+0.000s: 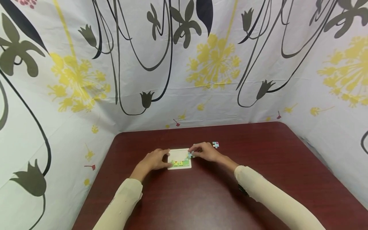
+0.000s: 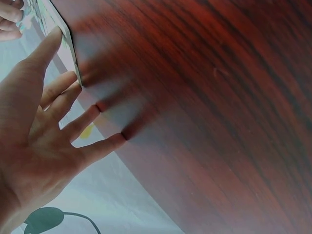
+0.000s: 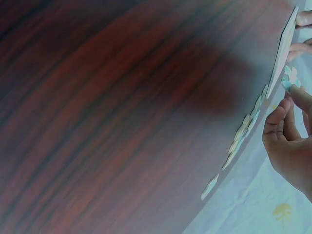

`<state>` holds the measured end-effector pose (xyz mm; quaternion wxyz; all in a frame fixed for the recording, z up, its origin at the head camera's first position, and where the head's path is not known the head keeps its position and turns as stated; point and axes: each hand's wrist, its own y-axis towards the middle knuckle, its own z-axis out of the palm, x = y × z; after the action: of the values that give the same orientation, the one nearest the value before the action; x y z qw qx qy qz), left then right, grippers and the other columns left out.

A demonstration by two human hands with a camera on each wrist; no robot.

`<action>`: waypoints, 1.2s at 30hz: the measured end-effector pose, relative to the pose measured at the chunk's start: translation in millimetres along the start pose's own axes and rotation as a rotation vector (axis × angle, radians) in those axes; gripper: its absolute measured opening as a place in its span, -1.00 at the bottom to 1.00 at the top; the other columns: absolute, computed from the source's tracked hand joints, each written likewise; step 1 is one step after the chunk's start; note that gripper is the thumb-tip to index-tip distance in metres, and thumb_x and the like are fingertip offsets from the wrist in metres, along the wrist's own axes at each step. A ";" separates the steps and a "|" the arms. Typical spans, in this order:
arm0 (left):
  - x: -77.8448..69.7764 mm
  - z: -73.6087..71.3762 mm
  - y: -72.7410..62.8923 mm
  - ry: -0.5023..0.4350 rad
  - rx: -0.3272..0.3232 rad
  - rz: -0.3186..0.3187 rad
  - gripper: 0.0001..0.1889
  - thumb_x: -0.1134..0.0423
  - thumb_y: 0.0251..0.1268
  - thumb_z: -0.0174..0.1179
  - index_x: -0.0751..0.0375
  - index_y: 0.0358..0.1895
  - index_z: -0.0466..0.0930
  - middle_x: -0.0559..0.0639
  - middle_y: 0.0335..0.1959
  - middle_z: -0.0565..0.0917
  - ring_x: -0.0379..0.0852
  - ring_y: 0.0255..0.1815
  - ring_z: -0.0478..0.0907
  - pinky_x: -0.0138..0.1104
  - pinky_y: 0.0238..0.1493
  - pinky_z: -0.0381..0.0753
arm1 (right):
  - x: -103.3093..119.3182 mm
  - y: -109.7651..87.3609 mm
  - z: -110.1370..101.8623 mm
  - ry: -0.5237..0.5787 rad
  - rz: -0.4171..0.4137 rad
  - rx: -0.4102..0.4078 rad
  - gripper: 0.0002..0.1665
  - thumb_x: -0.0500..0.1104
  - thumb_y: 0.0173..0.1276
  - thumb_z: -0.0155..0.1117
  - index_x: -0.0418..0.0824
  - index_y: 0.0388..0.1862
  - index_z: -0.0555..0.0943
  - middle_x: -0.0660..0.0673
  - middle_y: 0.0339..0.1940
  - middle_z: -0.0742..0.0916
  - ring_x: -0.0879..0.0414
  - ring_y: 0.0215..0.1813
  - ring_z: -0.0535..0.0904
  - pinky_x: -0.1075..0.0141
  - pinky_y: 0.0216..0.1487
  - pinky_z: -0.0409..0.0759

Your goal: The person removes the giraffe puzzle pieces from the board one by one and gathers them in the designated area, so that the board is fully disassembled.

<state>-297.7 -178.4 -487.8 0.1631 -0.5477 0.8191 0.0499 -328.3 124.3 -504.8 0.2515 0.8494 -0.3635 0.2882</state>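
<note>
A small jigsaw puzzle tray with a pale rim lies on the table, its lower strip filled with green and yellow pieces. At its left side is my left hand, thumb on the rim and fingers spread, the fingertips reaching the tray's edge and the tabletop in the left wrist view. My right hand pinches a light-blue puzzle piece between thumb and fingers over the tray's right edge. Several loose puzzle pieces lie in a row to the right of the tray, partly hidden by the right hand in the head view.
One light-blue piece lies apart on the dark red wooden table, beyond my right hand. A white floral cloth hangs behind the table's far edge and along both sides.
</note>
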 end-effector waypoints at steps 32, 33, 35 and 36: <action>-0.4 -1.1 -1.1 0.012 0.006 0.013 -0.15 -0.24 0.18 0.48 0.04 0.49 0.47 0.12 0.29 0.59 0.12 0.33 0.50 0.13 0.27 0.50 | -39.0 -56.4 -65.7 -0.111 0.157 -0.084 -0.74 -0.29 0.48 0.35 -0.24 0.10 0.77 -0.19 0.07 0.80 0.00 -0.03 0.78 0.19 -0.11 0.67; -0.2 -0.9 -0.9 0.013 0.007 0.015 -0.15 -0.24 0.18 0.48 0.04 0.49 0.47 0.12 0.29 0.59 0.12 0.34 0.50 0.13 0.27 0.50 | -40.3 -57.9 -66.7 -0.114 0.153 -0.083 -0.74 -0.29 0.48 0.35 -0.24 0.09 0.77 -0.19 0.07 0.80 0.00 -0.04 0.78 0.19 -0.11 0.67; 0.1 -0.3 -0.6 0.017 0.009 0.017 -0.15 -0.24 0.18 0.48 0.04 0.49 0.47 0.11 0.28 0.59 0.12 0.33 0.50 0.12 0.27 0.51 | -43.1 -60.9 -68.1 -0.117 0.156 -0.082 -0.75 -0.29 0.48 0.35 -0.24 0.08 0.78 -0.19 0.04 0.81 0.01 -0.06 0.79 0.21 -0.13 0.67; 0.3 0.2 -0.5 0.017 0.008 0.019 -0.16 -0.24 0.17 0.48 0.04 0.49 0.48 0.11 0.28 0.59 0.12 0.32 0.50 0.12 0.26 0.51 | -44.5 -62.3 -68.7 -0.122 0.155 -0.081 -0.75 -0.29 0.47 0.36 -0.24 0.08 0.78 -0.18 0.02 0.82 0.02 -0.08 0.79 0.21 -0.14 0.66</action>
<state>-297.3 -178.8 -488.0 0.1576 -0.5396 0.8259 0.0434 -327.3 227.0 -499.8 0.2400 0.8239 -0.4541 0.2396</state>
